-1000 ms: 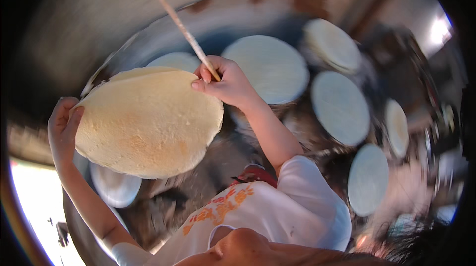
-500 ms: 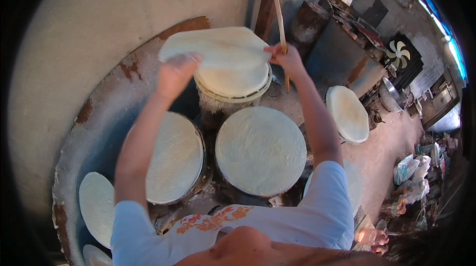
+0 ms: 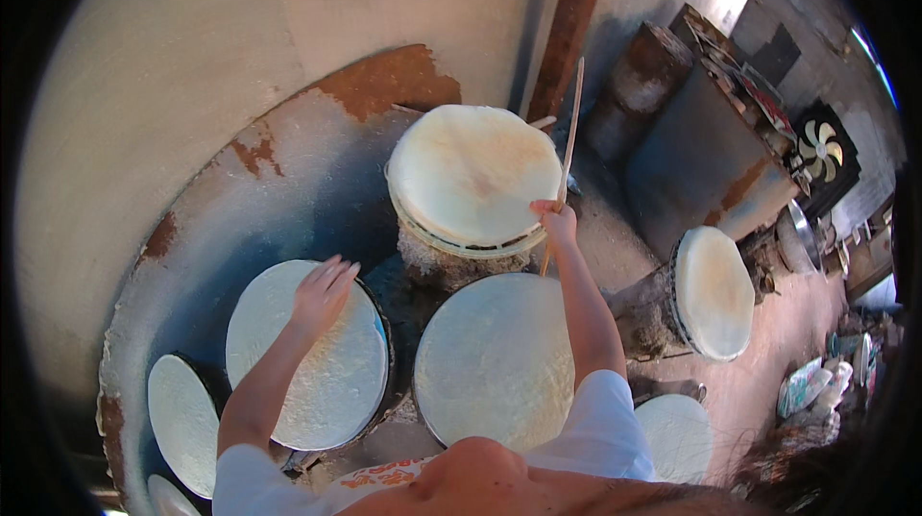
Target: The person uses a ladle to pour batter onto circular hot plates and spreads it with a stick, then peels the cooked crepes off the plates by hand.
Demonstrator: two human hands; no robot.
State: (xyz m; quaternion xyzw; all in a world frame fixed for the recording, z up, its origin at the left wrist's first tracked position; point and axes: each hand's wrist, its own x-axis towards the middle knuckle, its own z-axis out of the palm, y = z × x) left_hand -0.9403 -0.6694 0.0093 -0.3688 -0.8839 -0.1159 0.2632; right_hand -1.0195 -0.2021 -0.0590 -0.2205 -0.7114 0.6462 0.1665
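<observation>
My right hand [image 3: 557,222] is closed round a long thin wooden stick [image 3: 573,132] at the edge of the far round stand. On that stand lie pale, floury round flatbread-like sheets [image 3: 475,170], the top one lightly browned. My left hand [image 3: 325,295], fingers stretched and nothing in it, is over the pale round sheet [image 3: 298,381] on the near-left griddle; whether it touches cannot be made out. Another round sheet [image 3: 495,362] covers the near-middle griddle, partly hidden by my right arm.
A curved, rust-patched metal wall [image 3: 240,170] bends round the left and back. More round sheets lie at far left [image 3: 182,425], lower right [image 3: 674,434] and on a right-hand stand [image 3: 715,295]. Farther right are a rusty drum [image 3: 642,79], a fan [image 3: 819,151] and a metal basin [image 3: 797,237].
The sheet both hands held over the far stand now lies flat on its pile. My left hand has let go and moved down and back to the near-left sheet; the right keeps the stick.
</observation>
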